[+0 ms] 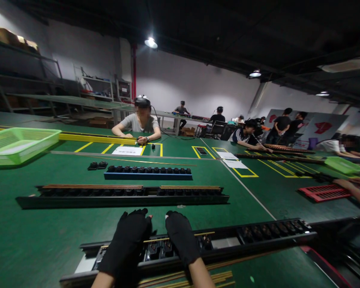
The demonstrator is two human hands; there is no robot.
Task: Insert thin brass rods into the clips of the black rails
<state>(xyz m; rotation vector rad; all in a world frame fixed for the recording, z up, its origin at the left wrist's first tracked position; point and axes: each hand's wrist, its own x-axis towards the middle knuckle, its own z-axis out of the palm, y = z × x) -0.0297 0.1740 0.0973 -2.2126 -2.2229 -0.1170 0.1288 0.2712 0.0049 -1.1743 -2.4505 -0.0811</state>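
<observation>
My left hand [127, 236], in a black glove with a bare thumb tip showing, reaches over the left part of a long black channel [160, 266]. Beside it my right hand [181, 234], gloved alike, lies over the middle of the same channel. The backs of both hands hide most of their fingers, which bend down past the far edge. Between the hands, black square modules [153, 250] sit in the channel, and a thin brass rod [157, 240] runs along them. More black modules [270, 231] fill its right end. Whether either hand grips something is hidden.
Beyond my hands lies a second black channel [123, 200] with modules and rods, then a blue strip of modules [148, 175]. Loose brass rods [219, 277] lie nearest me. A green basket [24, 146] stands left, a red grate [324, 193] right. A person [142, 122] sits opposite.
</observation>
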